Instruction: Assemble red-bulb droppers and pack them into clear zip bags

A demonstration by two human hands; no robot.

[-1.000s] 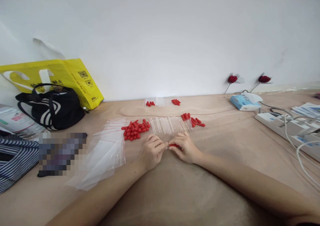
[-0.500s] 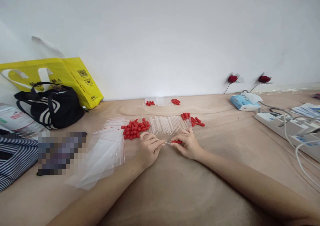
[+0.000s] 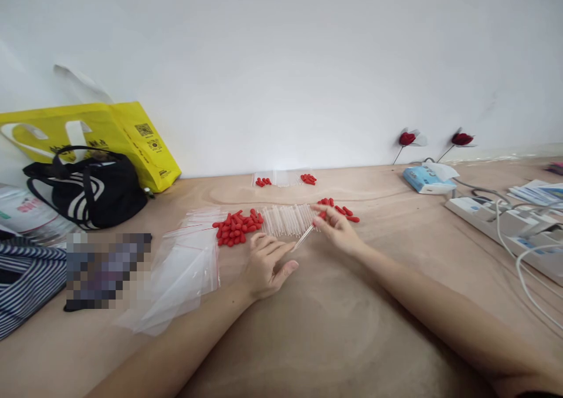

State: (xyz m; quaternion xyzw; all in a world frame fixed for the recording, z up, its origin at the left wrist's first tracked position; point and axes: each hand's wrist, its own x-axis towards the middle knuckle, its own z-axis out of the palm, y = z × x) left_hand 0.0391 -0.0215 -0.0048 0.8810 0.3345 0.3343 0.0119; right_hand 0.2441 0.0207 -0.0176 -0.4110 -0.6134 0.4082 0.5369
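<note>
My right hand (image 3: pixel 339 232) pinches a dropper (image 3: pixel 304 237), a thin clear tube with a red rubber bulb at its upper end, tilted down to the left. The tube's lower end reaches the fingertips of my left hand (image 3: pixel 267 266), whose thumb stands apart from the fingers. Just beyond the hands lies a row of thin clear tubes (image 3: pixel 285 220). A heap of red rubber bulbs (image 3: pixel 233 229) is left of that row. More red bulbs (image 3: pixel 348 213) lie to its right, some partly hidden behind my right hand.
Clear zip bags (image 3: pixel 185 269) are spread left of my left forearm. Another clear bag (image 3: pixel 281 178) with red bulbs lies by the wall. A yellow bag (image 3: pixel 153 157) and a black bag (image 3: pixel 114 187) stand left. Tissues (image 3: pixel 426 180) and a power strip (image 3: pixel 475 213) are right.
My right hand has lifted and shifted away from me with the dropper, which has swung from level to slanted. The left thumb and fingers have parted, letting go of the tube.
</note>
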